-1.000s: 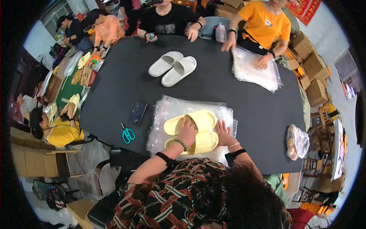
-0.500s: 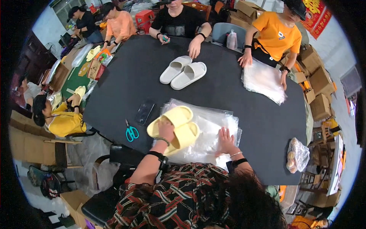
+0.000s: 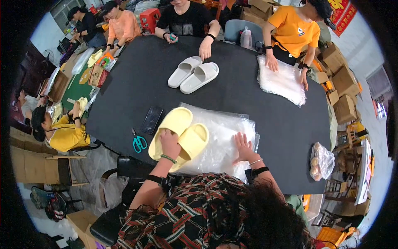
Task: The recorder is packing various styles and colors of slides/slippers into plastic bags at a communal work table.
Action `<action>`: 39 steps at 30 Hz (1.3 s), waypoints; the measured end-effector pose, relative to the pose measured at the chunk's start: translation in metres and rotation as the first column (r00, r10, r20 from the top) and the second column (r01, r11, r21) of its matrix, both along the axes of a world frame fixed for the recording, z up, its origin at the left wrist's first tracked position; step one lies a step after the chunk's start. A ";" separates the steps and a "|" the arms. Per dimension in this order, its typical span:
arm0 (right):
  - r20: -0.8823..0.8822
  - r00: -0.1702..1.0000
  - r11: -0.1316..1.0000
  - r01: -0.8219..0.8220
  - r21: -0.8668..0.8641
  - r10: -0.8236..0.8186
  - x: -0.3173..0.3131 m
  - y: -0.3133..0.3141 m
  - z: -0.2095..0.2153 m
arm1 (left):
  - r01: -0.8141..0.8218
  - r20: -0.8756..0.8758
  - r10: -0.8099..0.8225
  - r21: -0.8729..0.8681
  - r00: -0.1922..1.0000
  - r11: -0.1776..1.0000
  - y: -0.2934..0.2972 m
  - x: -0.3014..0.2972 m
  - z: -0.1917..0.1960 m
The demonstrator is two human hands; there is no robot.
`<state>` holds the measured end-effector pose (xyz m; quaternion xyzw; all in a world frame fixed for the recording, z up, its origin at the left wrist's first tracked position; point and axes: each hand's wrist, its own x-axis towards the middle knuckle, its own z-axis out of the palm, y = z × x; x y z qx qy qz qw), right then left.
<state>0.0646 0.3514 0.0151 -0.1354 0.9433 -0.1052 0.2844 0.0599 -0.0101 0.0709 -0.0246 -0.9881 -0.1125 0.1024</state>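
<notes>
My left hand [image 3: 169, 144] grips a pair of pale yellow slide slippers [image 3: 193, 143] side by side, its fingers reaching into the left one's foot opening. The toes point away from me and the soles rest over the left part of a stack of clear plastic bags [image 3: 226, 120]. On the right part of that stack my right hand [image 3: 243, 148] lies flat, fingers spread, with nothing in it. Left of the slippers are teal-handled scissors [image 3: 139, 143] and a dark phone [image 3: 152, 119].
Across the black table [image 3: 286, 128] a co-worker's hand touches grey slide slippers [image 3: 199, 77]. Another co-worker, in orange, has both hands on a second bag stack [image 3: 282, 80]. A plastic bag of round brownish items [image 3: 322, 162] sits near the right edge.
My left hand has shifted the yellow slippers a little left, turning their toes more straight away from me. My right hand stays on the bags. The whole view has shifted slightly.
</notes>
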 end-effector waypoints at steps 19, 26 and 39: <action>-0.303 0.953 0.991 -0.023 -0.136 -0.019 0.043 -0.053 0.038 | 0.080 0.184 -0.133 0.273 0.974 0.959 0.011 0.018 -0.048; -0.175 0.983 0.998 -0.055 -0.032 0.049 0.068 -0.043 -0.050 | 0.080 0.164 -0.146 0.351 0.976 0.933 0.012 0.014 -0.061; -0.045 0.998 0.998 -0.046 -0.032 0.045 0.057 -0.060 -0.034 | -0.407 0.008 0.410 0.133 0.912 0.904 -0.263 -0.074 0.090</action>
